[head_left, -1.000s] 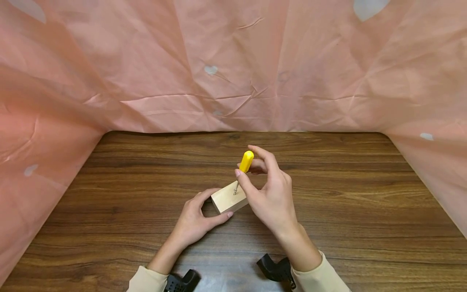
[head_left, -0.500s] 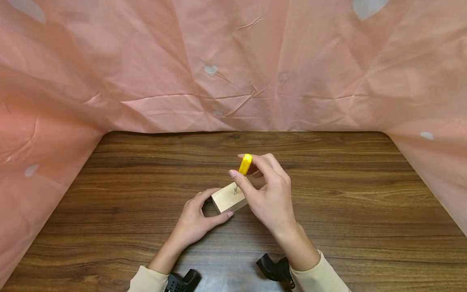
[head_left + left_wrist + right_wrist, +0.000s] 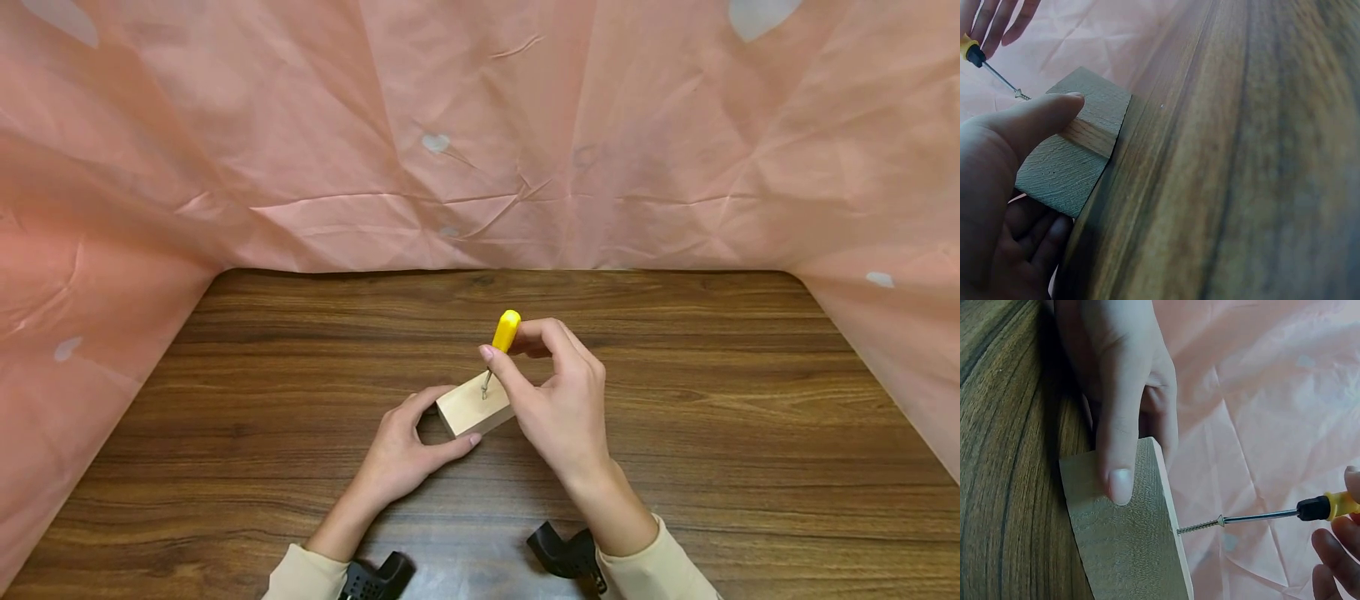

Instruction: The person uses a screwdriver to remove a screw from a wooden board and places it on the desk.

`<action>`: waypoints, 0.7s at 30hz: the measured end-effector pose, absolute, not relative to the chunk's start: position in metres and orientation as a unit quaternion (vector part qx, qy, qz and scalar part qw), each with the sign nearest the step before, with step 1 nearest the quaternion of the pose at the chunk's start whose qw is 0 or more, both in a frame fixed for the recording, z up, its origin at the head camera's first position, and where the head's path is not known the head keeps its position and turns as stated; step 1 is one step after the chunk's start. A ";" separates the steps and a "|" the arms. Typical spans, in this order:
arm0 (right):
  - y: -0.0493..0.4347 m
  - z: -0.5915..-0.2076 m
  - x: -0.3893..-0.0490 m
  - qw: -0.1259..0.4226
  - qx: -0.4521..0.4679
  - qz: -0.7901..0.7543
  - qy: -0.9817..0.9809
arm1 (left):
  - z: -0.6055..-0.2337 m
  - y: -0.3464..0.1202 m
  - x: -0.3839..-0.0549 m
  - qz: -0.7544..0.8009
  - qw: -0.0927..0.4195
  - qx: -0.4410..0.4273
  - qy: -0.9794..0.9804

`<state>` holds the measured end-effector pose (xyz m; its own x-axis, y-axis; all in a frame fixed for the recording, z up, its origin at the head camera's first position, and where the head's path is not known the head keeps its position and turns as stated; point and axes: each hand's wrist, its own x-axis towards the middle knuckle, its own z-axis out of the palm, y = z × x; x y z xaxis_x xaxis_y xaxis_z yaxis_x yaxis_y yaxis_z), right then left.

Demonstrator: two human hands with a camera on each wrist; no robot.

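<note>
A pale wooden block (image 3: pixel 463 408) lies on the table, its near left end held between the thumb and fingers of my left hand (image 3: pixel 401 454). In the right wrist view, a threaded screw (image 3: pixel 1200 527) stands out of the block's upper face with much of its thread showing. The tip of a screwdriver (image 3: pixel 507 332) with a yellow handle and black collar meets the screw's head. My right hand (image 3: pixel 566 408) pinches that handle between thumb and fingers, above the block. The screwdriver leans slightly to the right in the head view.
The wood-grain table (image 3: pixel 712 400) extends around both hands. A pink curtain (image 3: pixel 480 133) with pale hearts encloses its back and sides. Black wrist-worn devices (image 3: pixel 562 552) sit below the sleeves, close over the table's front.
My right fingers first curled forward around the screwdriver handle, then drew back to the right, the handle tilting slightly with them. My left hand and the block have stayed in place.
</note>
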<state>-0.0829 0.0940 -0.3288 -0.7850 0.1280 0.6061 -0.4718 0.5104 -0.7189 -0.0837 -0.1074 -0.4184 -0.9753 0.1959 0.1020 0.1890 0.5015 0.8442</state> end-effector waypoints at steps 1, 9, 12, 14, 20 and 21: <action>0.094 -0.329 -0.083 0.314 0.109 0.482 -0.810 | -0.419 -0.107 -0.084 0.487 0.003 0.112 0.866; 0.094 -0.329 -0.084 0.310 0.107 0.486 -0.810 | -0.418 -0.107 -0.084 0.490 0.004 0.114 0.864; 0.094 -0.329 -0.084 0.305 0.109 0.491 -0.809 | -0.418 -0.107 -0.084 0.490 0.005 0.115 0.864; 0.094 -0.328 -0.084 0.302 0.116 0.493 -0.808 | -0.418 -0.107 -0.084 0.489 0.004 0.115 0.865; 0.094 -0.329 -0.085 0.290 0.121 0.492 -0.812 | -0.417 -0.108 -0.084 0.486 0.004 0.112 0.866; 0.094 -0.329 -0.085 0.288 0.119 0.492 -0.813 | -0.417 -0.108 -0.083 0.487 0.005 0.112 0.866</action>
